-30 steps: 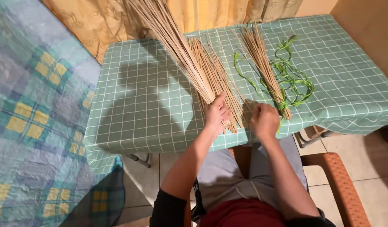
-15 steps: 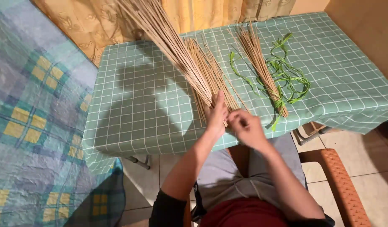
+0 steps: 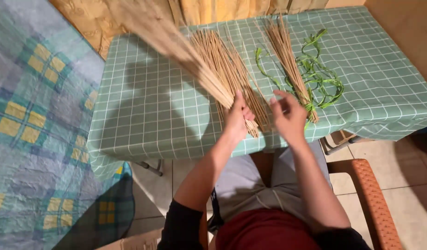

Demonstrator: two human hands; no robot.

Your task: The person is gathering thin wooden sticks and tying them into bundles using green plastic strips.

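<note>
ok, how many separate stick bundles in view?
3. One gripped in the left hand, raised and blurred; one loose pile on the table; one green-tied bundle right of it.

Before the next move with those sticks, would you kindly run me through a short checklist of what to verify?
1. Left hand gripping the raised stick bundle near its base: ok.
2. Right hand free, fingers spread, holding nothing: ok.
3. Loose sticks lying together on the tablecloth: ok.
4. Tied bundle lying apart, right of the hands: ok.
5. Green strips untangled: not ok, they lie looped.
6. Raised bundle's far tips even: cannot tell, blurred.
</note>
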